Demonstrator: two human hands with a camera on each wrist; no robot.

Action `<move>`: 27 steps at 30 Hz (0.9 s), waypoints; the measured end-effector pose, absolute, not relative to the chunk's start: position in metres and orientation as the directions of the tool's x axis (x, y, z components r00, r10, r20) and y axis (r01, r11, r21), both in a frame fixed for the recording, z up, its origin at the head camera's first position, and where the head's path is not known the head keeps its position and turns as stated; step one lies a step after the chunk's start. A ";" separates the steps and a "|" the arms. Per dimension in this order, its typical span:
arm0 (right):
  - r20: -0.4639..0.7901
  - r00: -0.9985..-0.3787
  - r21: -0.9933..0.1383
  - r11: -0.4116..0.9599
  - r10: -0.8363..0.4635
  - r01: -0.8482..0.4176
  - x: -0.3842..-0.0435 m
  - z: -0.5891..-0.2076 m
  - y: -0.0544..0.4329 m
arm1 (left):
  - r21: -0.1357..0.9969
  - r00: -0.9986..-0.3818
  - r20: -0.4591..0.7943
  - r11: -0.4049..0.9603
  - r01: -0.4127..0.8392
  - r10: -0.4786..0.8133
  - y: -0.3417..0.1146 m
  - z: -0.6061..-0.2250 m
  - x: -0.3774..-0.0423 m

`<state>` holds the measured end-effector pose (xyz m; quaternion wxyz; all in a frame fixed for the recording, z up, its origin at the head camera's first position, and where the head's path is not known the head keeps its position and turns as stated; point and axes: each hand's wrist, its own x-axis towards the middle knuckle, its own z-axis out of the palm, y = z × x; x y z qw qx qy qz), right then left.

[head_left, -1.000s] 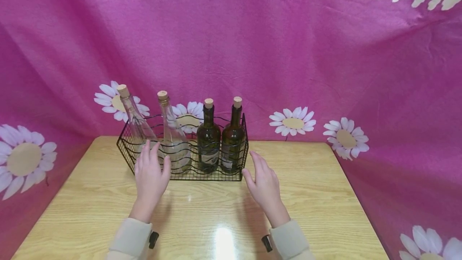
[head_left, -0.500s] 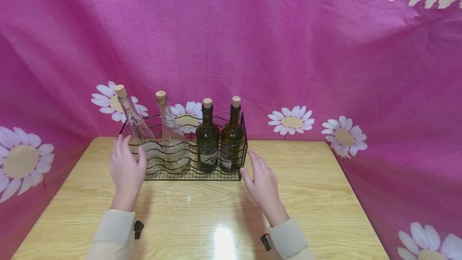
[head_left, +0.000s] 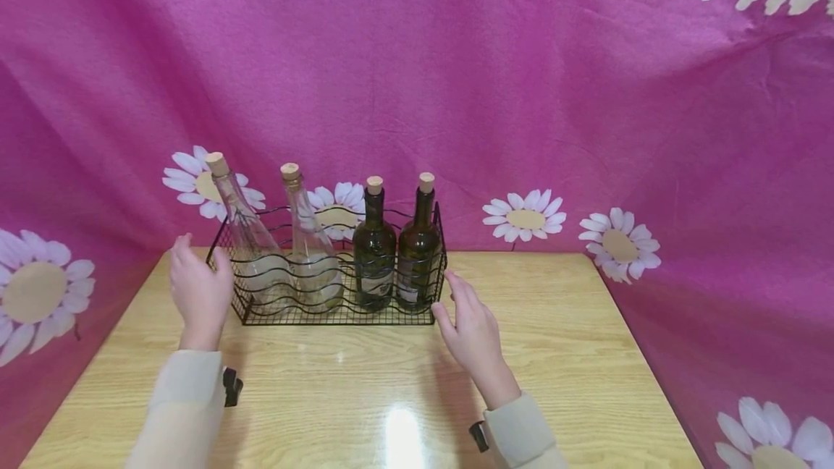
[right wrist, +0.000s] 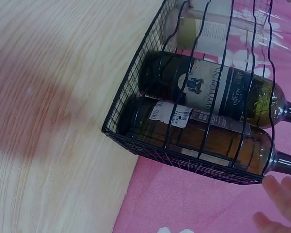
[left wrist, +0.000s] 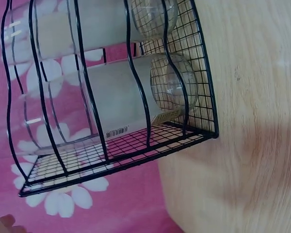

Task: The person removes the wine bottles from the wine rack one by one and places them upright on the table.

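Observation:
A black wire basket (head_left: 339, 324) with wavy side wires holds bottles in a row. On the left, a clear glass bottle (head_left: 247, 223) leans to the left, with a second clear bottle (head_left: 313, 237) beside it. Two dark green wine bottles (head_left: 374, 244) (right wrist: 199, 87) stand upright at the right end. Corks top them all. Beside the basket's left end is my left hand (head_left: 200, 295), its fingers extended and holding nothing. My right hand (head_left: 472, 328) is by the right end, fingers loosely straight. Whether it touches the wire cannot be told; in the right wrist view its fingers (right wrist: 281, 204) appear near the basket's top corner.
The basket stands toward the back of a light wooden table (head_left: 554, 382). Right behind it hangs a pink cloth (head_left: 417, 78) printed with daisies, which also closes off both sides. Bare wood lies in front and to the right.
My left hand has moved left, from in front of the clear bottles to beside the basket's left end. My right hand has stayed almost still, and the basket and bottles have not moved.

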<state>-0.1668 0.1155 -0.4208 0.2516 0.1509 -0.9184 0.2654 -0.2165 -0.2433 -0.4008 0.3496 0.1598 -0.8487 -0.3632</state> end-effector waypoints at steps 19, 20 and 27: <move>0.503 -0.853 -0.451 0.799 -0.141 -0.398 -0.163 -0.419 0.117 | 0.797 -0.821 0.235 0.587 -0.143 -0.520 -0.263 -0.406 -0.234; 0.506 -0.851 -0.451 0.798 -0.141 -0.400 -0.163 -0.419 0.117 | 0.791 -0.825 0.237 0.595 -0.143 -0.513 -0.264 -0.406 -0.234; 0.520 -0.844 -0.452 0.794 -0.136 -0.406 -0.164 -0.418 0.118 | 0.758 -0.864 0.199 0.631 -0.163 -0.462 -0.270 -0.404 -0.238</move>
